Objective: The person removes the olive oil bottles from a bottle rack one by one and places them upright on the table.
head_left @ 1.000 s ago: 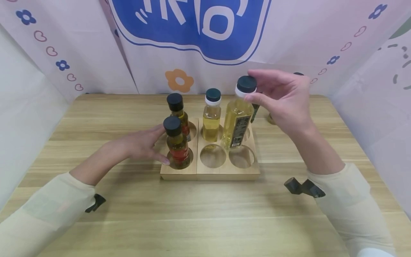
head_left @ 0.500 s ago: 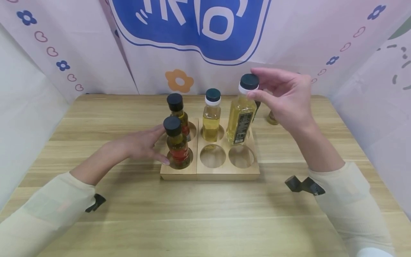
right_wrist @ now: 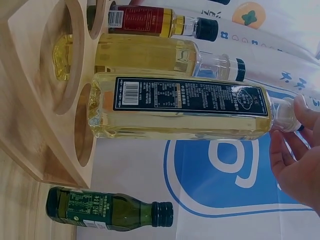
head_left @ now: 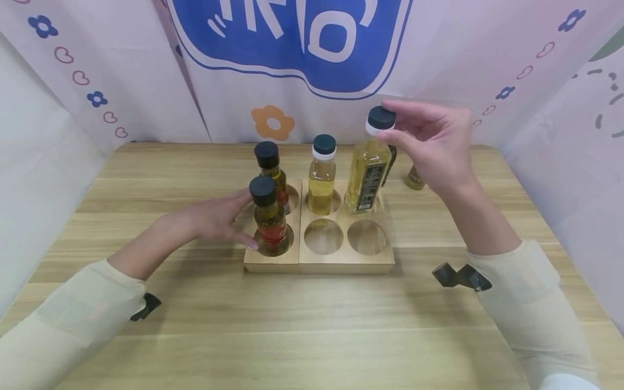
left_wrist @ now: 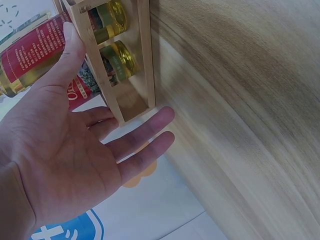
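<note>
Right hand (head_left: 437, 142) | yellow-oil bottle (head_left: 366, 173) | shifted rearward and slightly right

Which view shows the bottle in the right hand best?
Right wrist: the bottle stretches across the picture, its dark label large and facing the camera, though the right hand hides most of the cap. Head shows the cap clearly, but the body smaller and from above. Left wrist: I can't make the bottle out.

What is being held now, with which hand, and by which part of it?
The right hand holds the black-labelled bottle by its cap and neck; the left hand holds nothing.
</note>
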A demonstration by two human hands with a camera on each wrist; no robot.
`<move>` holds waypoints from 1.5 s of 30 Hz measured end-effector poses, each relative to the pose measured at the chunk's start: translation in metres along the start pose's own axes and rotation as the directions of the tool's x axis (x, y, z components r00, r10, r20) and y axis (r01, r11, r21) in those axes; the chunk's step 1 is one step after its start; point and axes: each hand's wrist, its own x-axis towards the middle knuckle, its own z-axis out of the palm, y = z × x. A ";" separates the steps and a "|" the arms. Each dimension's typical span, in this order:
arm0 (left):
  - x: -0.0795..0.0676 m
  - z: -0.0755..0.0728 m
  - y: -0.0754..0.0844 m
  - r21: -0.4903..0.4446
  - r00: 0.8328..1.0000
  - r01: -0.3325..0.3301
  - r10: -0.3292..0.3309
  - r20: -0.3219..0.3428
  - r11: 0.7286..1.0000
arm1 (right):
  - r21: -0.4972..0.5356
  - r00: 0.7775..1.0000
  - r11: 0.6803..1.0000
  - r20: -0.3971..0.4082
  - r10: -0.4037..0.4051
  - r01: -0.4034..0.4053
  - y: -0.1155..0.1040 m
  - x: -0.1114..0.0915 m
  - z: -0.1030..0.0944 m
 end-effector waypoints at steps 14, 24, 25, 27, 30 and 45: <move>0.000 0.002 -0.001 -0.009 1.000 0.005 -0.005 0.006 1.000 | -0.102 0.996 0.992 -0.065 0.063 -0.070 0.004 0.007 0.003; 0.000 0.003 -0.001 0.000 1.000 0.020 -0.020 0.006 1.000 | -0.097 0.987 0.986 -0.095 0.128 -0.137 0.006 0.015 0.006; 0.000 0.004 -0.001 -0.001 1.000 0.020 -0.020 0.008 1.000 | -0.088 0.985 0.985 -0.097 0.139 -0.148 0.007 0.016 0.006; 0.000 0.004 -0.001 -0.002 1.000 0.019 -0.019 0.010 1.000 | -0.058 0.981 0.983 -0.107 0.165 -0.171 0.008 0.018 0.006; 0.000 0.004 0.000 -0.001 1.000 0.017 -0.017 0.014 1.000 | -0.016 0.973 0.980 -0.123 0.193 -0.197 0.011 0.021 0.006; 0.001 0.000 0.000 0.018 1.000 0.019 -0.019 0.008 1.000 | 0.022 0.964 0.976 -0.151 0.217 -0.216 0.022 0.035 0.011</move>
